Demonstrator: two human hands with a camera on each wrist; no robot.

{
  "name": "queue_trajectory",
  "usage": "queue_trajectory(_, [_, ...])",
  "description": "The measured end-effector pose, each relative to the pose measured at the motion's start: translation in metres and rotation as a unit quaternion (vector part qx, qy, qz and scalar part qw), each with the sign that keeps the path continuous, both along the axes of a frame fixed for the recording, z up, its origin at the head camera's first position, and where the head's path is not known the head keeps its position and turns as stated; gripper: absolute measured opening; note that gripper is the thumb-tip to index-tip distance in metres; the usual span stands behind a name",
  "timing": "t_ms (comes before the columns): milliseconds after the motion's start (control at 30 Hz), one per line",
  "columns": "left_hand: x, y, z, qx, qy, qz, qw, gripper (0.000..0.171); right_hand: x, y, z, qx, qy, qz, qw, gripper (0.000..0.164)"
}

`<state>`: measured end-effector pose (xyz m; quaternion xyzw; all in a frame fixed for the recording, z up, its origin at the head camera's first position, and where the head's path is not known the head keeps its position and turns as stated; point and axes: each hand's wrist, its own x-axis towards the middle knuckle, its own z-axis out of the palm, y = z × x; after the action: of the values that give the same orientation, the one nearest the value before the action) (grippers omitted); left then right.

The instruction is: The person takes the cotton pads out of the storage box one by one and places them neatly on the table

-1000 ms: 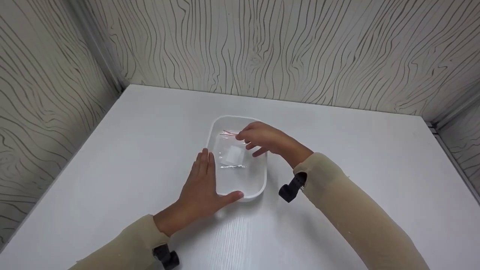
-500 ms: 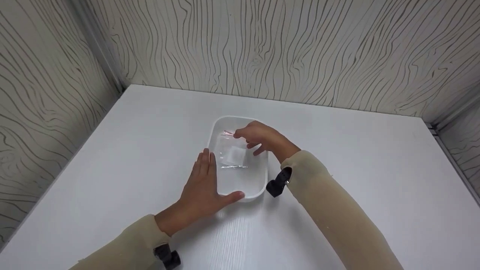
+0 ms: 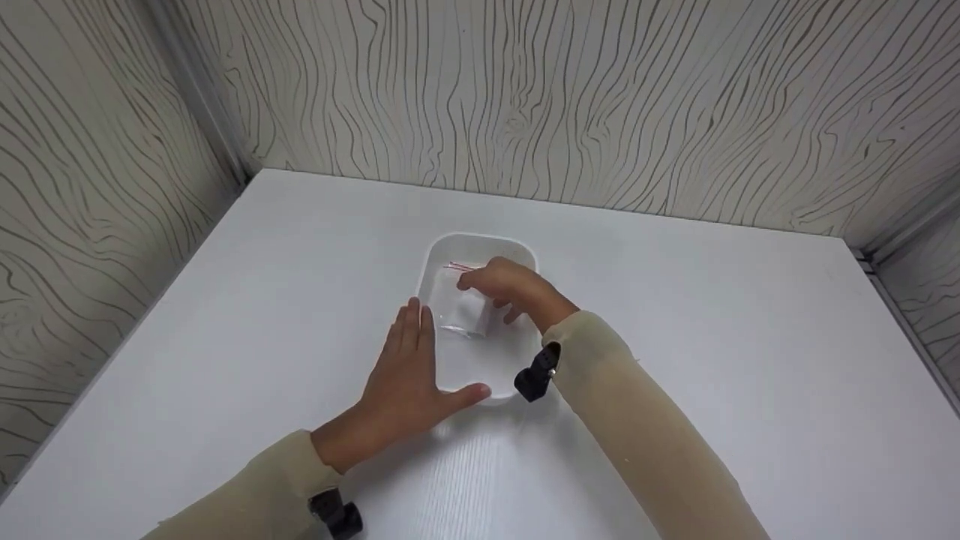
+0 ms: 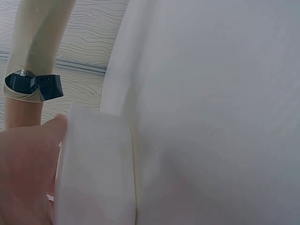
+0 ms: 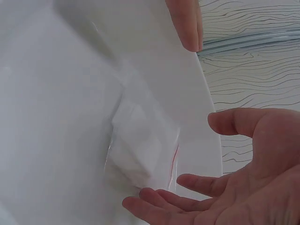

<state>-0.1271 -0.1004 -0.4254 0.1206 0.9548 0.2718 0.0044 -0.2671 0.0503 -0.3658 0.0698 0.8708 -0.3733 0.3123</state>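
A white rectangular tub (image 3: 472, 367) with rounded corners stands on the table. Inside it lies a clear zip bag (image 3: 457, 311) with red lines along its seal and something white within. My left hand (image 3: 405, 382) rests against the tub, its straight fingers along the left side and its thumb across the near rim. Reaching in from the right, my right hand (image 3: 517, 287) is over the bag. In the right wrist view its fingertips (image 5: 133, 205) are at the bag's edge, loosely extended, and the thumb (image 5: 220, 124) stands apart from them.
A white table (image 3: 712, 322) surrounds the tub. Wood-grain patterned panels (image 3: 525, 97) rise behind the table and at both sides. Each wrist carries a small black camera (image 3: 536, 373).
My right hand has moved slightly left and nearer, lower over the bag. The bag's near edge now looks bent and tilted. My left hand has stayed in place.
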Motion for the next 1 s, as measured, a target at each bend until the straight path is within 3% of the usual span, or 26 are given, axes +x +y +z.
queue_trajectory(267, [-0.001,0.001,0.000,-0.017,-0.005,0.000,0.9998,0.127,-0.001,-0.002,-0.002,0.023,0.003,0.011,1.000,0.064])
queue_trajectory(533, [-0.001,0.000,0.000,-0.023,-0.001,-0.003,0.9997,0.126,-0.001,0.002,-0.006,-0.010,0.005,-0.005,1.000,0.059])
queue_trajectory(767, [0.000,0.001,0.002,-0.012,-0.009,0.001,0.9999,0.126,-0.001,-0.001,-0.009,-0.004,0.012,-0.006,1.000,0.051])
queue_trajectory(1000, [0.000,0.001,0.002,-0.012,-0.006,0.002,0.9999,0.126,-0.003,-0.003,-0.012,-0.036,0.018,-0.039,0.998,0.051])
